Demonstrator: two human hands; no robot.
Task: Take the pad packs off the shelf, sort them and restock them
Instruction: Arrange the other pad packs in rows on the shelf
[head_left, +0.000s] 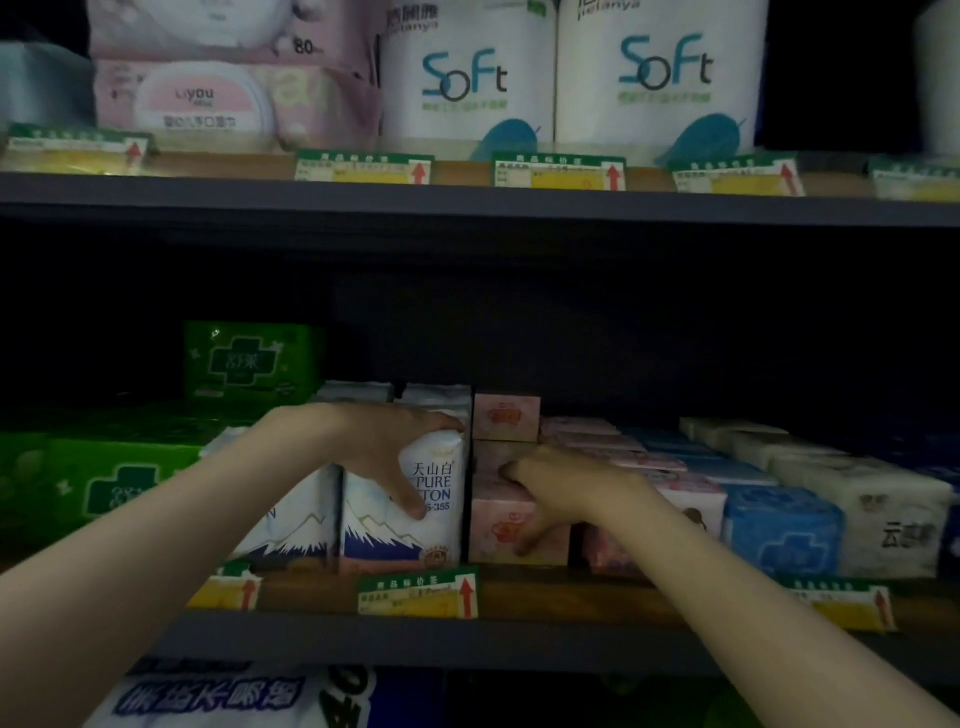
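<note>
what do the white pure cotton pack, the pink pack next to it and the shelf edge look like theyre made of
White pack under the left hand: likely thin glossy plastic film, with a printed mountain and soft rounded corners.
Pink pack held by the right hand: probably film wrap too, though its squarer edges could be card.
Shelf edge: dark, matte, straight; looks like painted metal or laminate.

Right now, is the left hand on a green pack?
No. The left hand grips the top of a white Pure Cotton pack with a mountain print; the green packs sit further left, untouched.
</note>
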